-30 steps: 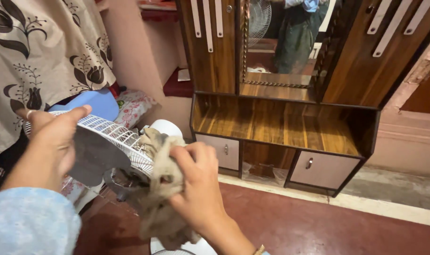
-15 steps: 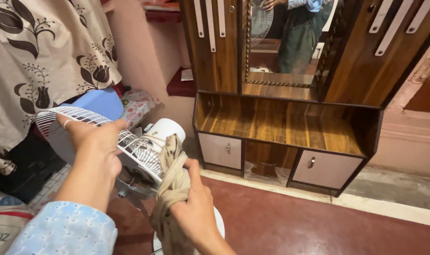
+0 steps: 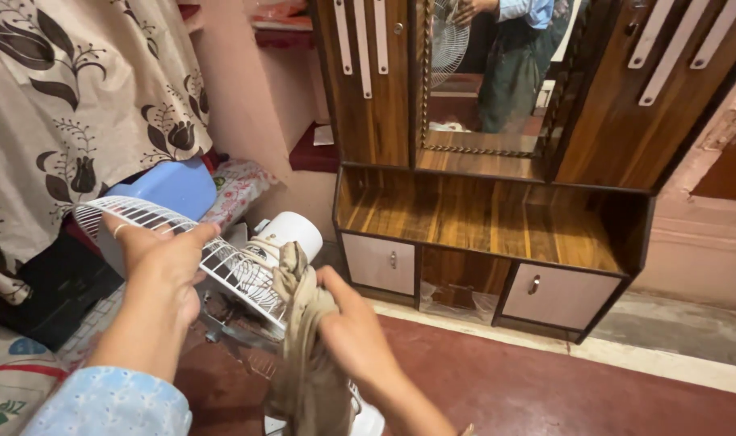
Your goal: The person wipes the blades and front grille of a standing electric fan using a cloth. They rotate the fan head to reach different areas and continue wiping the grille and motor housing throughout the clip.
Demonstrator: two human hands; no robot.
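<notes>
A white fan with a wire grille (image 3: 239,270) stands low in front of me, its round motor housing (image 3: 291,234) pointing toward the cabinet. My left hand (image 3: 162,262) grips the rim of the grille from above. My right hand (image 3: 348,331) holds a crumpled beige cloth (image 3: 303,347) pressed against the grille's right side. The cloth hangs down over the fan's white base (image 3: 368,420).
A wooden dressing cabinet (image 3: 481,210) with a mirror (image 3: 489,73) and two small drawers stands ahead on a red floor (image 3: 545,387). A floral curtain (image 3: 77,105) hangs at left, over a blue object (image 3: 170,186) and a black box (image 3: 49,282).
My left hand has shifted along the grille rim and the fan sits lower in view. My right hand has drawn the cloth down and to the right of the grille.
</notes>
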